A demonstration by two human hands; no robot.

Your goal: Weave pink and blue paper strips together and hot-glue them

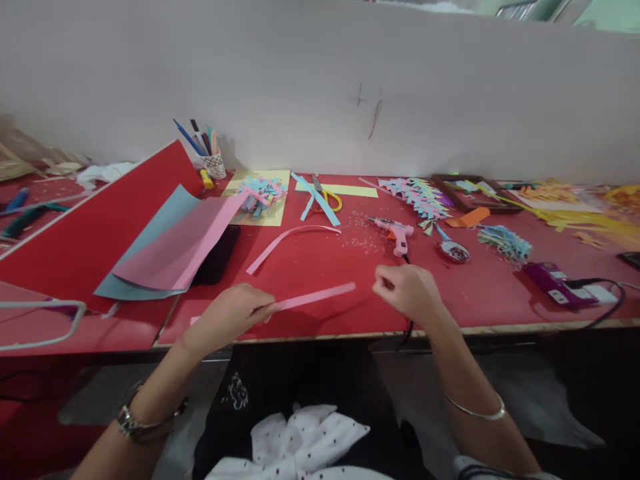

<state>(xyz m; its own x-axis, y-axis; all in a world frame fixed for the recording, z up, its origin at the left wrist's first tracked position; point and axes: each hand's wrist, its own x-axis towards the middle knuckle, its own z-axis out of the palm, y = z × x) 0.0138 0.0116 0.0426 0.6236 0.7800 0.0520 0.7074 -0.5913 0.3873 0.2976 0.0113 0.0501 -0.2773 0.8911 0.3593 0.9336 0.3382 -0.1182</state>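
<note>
My left hand (240, 312) is closed on a pink paper strip (320, 295), which stretches out to the right above the table's front part. The strip's free end stops short of my right hand (410, 291), whose fingers are curled; whatever they may hold is hidden. A second pink strip (285, 244) lies curved on the red surface behind my left hand. Beyond my right hand rests a pink glue gun (396, 233), its cord running down past that hand. Yellow-handled scissors (330, 199) lie under crossing light-blue strips (320, 200).
Pink and blue sheets (175, 257) lean with a red board (100, 220) at left, partly over a black phone (218, 257). Folded paper braids (417, 197), a spoon (454, 249) and a purple power strip (557, 285) lie rightward. A pen cup (214, 165) stands by the wall.
</note>
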